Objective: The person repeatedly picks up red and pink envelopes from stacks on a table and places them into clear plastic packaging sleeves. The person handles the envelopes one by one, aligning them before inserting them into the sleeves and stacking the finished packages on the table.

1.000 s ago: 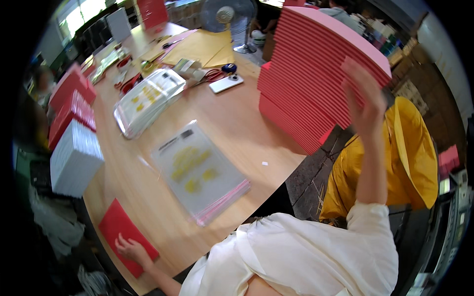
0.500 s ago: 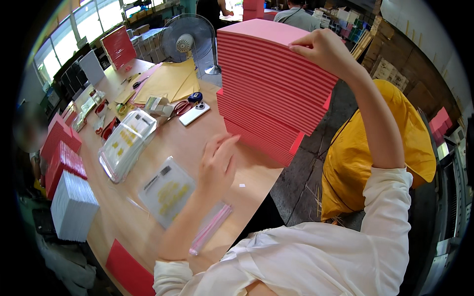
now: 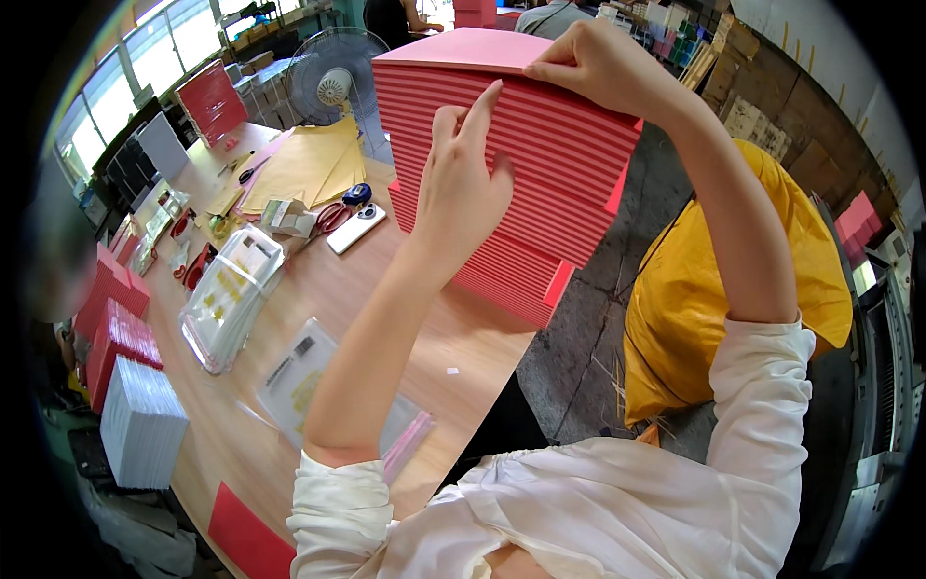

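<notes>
One tall stack of red-and-pink, card-like sheets [image 3: 526, 159] stood at the upper centre of the frame, on the light wood-grained counter [image 3: 477, 352]. The right hand [image 3: 596, 72] was pinched, thumb against forefinger, on the near edge of the smooth pale-pink top sheet [image 3: 473, 46]. The left hand [image 3: 466, 183], apart from it, held nothing; its index finger pointed upward before the stack's striped face, and contact could not be told. Clean handling of that edge likely called for gripping a single sheet, even tension against creasing, and no sideways push on the stepped stack.
</notes>
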